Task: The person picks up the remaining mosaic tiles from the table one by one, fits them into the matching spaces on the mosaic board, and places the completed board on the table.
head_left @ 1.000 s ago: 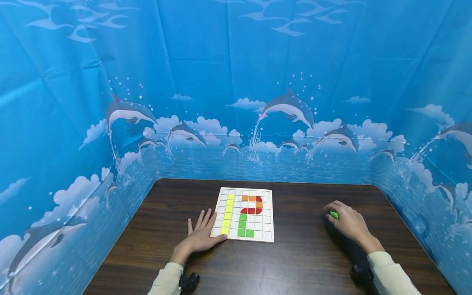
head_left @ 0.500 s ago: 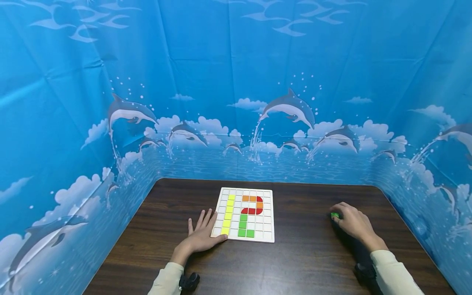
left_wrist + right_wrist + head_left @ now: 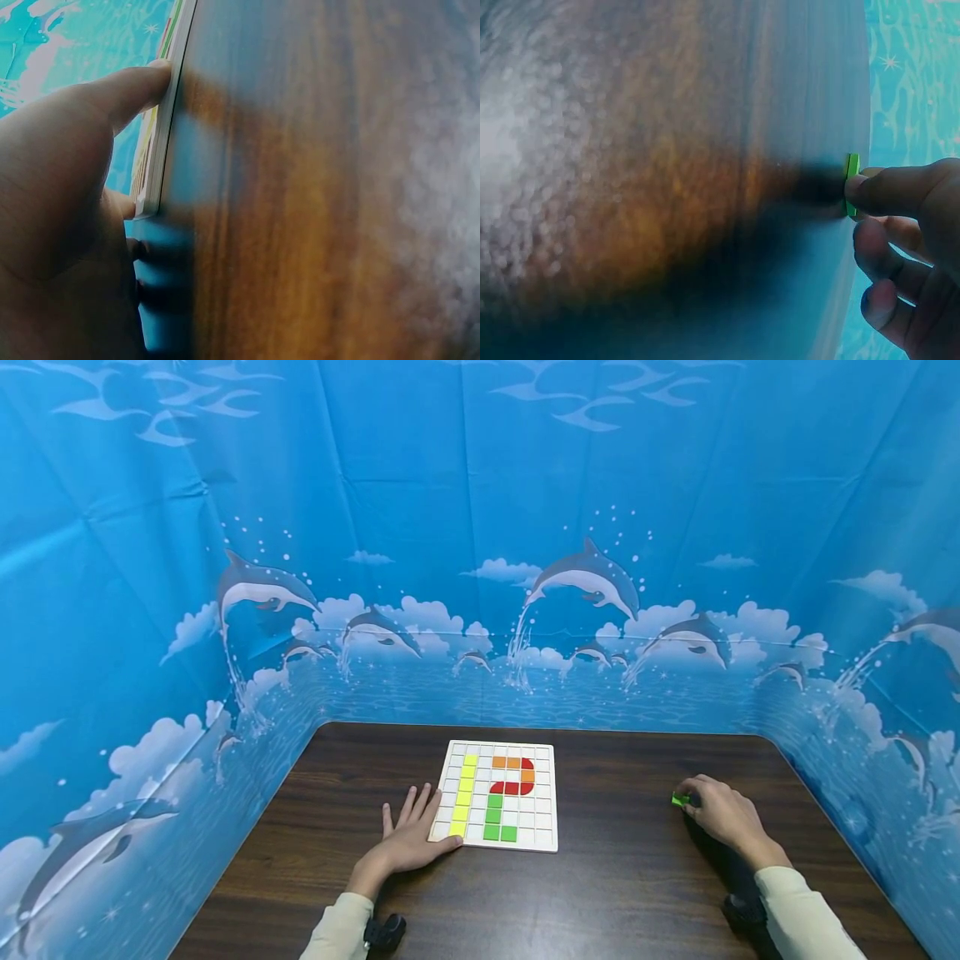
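Observation:
In the head view, a white square grid board lies flat on the table, holding yellow, green, red and orange tiles. My left hand rests at its lower-left corner with fingers spread, the thumb on the near edge. The left wrist view shows that thumb touching the board's rim. Off to the right, my right hand pinches a small green tile between thumb and fingertips. Seen from the right wrist, this green tile is edge-on, and the other fingers are loosely bent.
The dark wood table extends around the board and between both hands. A blue curtain printed with dolphins encloses the far edge and the sides. Dark wrist cameras sit at both wrists.
My right hand has shifted slightly right, and the green tile has turned in its fingertips so more of it shows. The left hand and the board have stayed in place.

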`<act>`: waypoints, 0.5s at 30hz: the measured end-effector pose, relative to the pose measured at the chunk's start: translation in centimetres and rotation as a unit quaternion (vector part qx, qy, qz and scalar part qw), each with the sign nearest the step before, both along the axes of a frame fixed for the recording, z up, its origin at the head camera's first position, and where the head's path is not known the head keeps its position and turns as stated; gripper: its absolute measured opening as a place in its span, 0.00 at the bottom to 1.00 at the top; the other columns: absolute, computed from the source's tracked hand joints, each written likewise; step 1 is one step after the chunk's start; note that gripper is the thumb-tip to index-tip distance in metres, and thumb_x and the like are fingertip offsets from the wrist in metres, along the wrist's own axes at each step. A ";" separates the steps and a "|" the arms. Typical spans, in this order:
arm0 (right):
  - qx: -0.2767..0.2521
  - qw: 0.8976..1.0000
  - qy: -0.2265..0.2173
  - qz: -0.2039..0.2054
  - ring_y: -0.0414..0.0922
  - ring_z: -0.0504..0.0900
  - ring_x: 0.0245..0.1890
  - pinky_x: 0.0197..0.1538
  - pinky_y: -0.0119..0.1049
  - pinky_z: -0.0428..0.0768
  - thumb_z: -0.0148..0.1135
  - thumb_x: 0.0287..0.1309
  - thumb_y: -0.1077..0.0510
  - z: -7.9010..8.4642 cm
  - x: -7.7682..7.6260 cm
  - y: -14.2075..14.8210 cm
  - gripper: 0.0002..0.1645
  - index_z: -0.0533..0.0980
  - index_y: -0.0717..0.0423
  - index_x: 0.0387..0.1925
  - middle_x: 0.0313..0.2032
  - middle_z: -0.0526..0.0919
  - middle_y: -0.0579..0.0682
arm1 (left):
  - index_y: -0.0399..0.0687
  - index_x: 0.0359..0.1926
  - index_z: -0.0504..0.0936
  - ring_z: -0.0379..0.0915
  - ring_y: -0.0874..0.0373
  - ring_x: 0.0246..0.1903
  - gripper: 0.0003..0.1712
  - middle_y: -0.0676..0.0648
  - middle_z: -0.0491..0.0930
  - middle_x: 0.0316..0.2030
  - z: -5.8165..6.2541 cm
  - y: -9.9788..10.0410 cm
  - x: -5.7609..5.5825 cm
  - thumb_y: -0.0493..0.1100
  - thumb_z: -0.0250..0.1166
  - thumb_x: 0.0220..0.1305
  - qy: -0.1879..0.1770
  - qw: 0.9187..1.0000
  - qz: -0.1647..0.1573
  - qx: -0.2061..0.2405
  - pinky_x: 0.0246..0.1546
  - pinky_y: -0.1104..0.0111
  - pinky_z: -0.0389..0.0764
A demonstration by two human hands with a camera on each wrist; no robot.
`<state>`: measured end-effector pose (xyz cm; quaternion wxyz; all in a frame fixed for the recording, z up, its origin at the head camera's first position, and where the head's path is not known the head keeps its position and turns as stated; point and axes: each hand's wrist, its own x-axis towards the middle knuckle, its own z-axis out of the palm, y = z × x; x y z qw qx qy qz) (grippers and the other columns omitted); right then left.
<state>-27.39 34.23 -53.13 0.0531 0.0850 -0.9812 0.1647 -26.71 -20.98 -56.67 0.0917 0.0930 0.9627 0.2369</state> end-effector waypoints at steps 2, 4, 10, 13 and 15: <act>0.002 1.000 -0.002 -0.001 0.54 0.87 0.38 0.31 0.50 0.82 0.73 0.63 0.64 0.1 0.0 0.0 0.08 0.88 0.53 0.44 0.49 0.88 0.60 | 0.55 0.87 0.50 0.25 0.42 0.87 0.62 0.46 0.39 0.88 0.1 0.1 0.1 0.78 0.63 0.65 0.001 1.000 0.000 0.001 0.76 0.31 0.17; 0.004 1.000 -0.005 -0.001 0.54 0.87 0.38 0.31 0.50 0.82 0.73 0.63 0.63 0.2 0.0 -0.1 0.08 0.89 0.52 0.43 0.49 0.88 0.60 | 0.54 0.87 0.50 0.25 0.42 0.87 0.62 0.46 0.39 0.88 0.2 0.1 0.2 0.79 0.62 0.65 0.003 1.000 -0.002 0.003 0.76 0.31 0.17; 0.003 1.000 -0.013 -0.004 0.52 0.87 0.37 0.31 0.51 0.82 0.73 0.63 0.63 0.5 0.1 -0.2 0.08 0.89 0.53 0.44 0.49 0.88 0.61 | 0.51 0.87 0.51 0.26 0.38 0.86 0.63 0.42 0.40 0.87 0.2 0.1 0.4 0.81 0.60 0.64 0.017 1.000 -0.013 0.023 0.74 0.28 0.17; 0.003 1.000 -0.015 -0.003 0.52 0.87 0.37 0.32 0.52 0.83 0.73 0.63 0.63 0.5 0.0 -0.2 0.09 0.89 0.54 0.44 0.49 0.88 0.62 | 0.50 0.87 0.51 0.26 0.37 0.86 0.63 0.41 0.41 0.87 0.5 0.1 0.6 0.80 0.60 0.65 0.019 0.999 -0.014 0.033 0.73 0.27 0.16; 0.002 1.000 -0.015 -0.003 0.53 0.87 0.37 0.33 0.53 0.83 0.73 0.63 0.63 0.5 0.0 -0.2 0.09 0.89 0.54 0.44 0.49 0.88 0.62 | 0.51 0.87 0.51 0.26 0.38 0.86 0.63 0.41 0.40 0.87 0.7 0.1 0.7 0.80 0.60 0.65 0.014 0.999 -0.012 0.030 0.74 0.28 0.16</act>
